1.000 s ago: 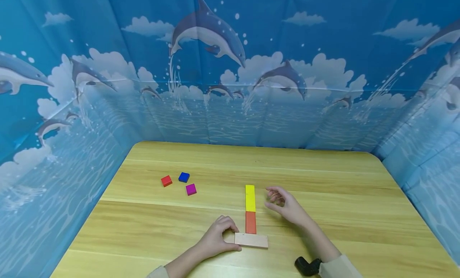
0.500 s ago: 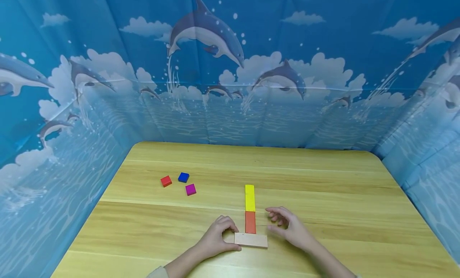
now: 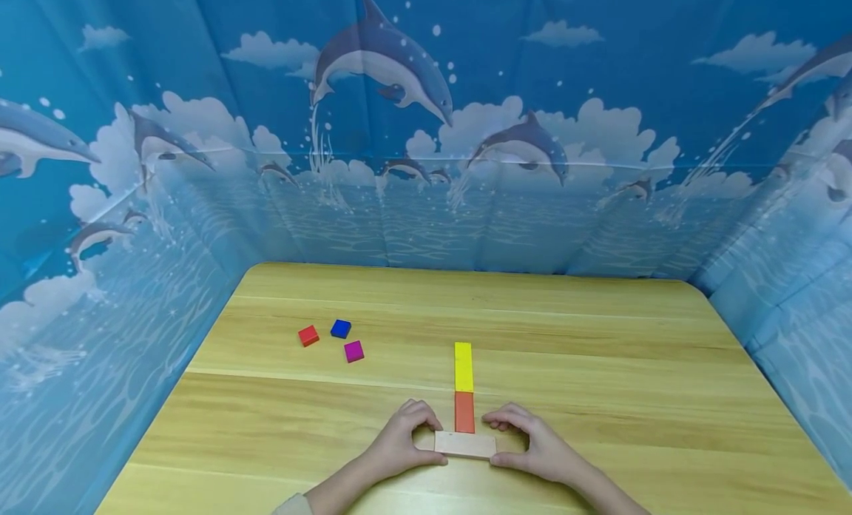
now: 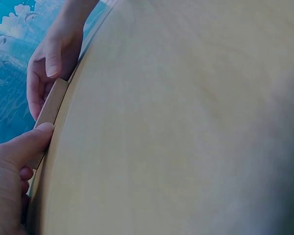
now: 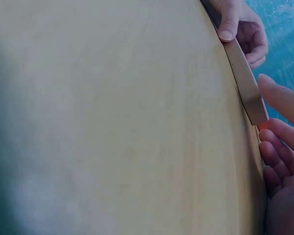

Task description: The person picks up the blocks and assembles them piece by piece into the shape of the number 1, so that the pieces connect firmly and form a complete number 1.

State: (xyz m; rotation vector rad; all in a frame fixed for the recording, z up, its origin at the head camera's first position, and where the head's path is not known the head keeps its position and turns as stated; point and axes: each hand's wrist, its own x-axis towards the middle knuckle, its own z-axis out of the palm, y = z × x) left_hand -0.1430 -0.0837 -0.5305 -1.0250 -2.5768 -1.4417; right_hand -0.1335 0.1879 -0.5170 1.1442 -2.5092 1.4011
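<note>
A plain wooden block (image 3: pixel 466 445) lies crosswise on the table below an orange block (image 3: pixel 464 411), which runs on into a yellow block (image 3: pixel 463 367) farther away. My left hand (image 3: pixel 404 439) pinches the plain block's left end, its thumb on the near edge and its fingers at the far edge. At the other end is my right hand (image 3: pixel 541 448), thumb and curved fingers spread apart around the corner. In the right wrist view a gap shows between that hand's thumb (image 5: pixel 268 83) and the wooden block (image 5: pixel 242 81).
Small red (image 3: pixel 309 336), blue (image 3: pixel 341 328) and magenta (image 3: pixel 354 351) blocks lie loosely grouped toward the back left of the wooden table (image 3: pixel 599 330). A blue dolphin-print curtain (image 3: pixel 426 226) hangs behind the table and along both sides.
My right hand has come down toward me from beside the yellow block to the plain block's right end. A black object by the right sleeve has left view. The left hand and blocks stay put.
</note>
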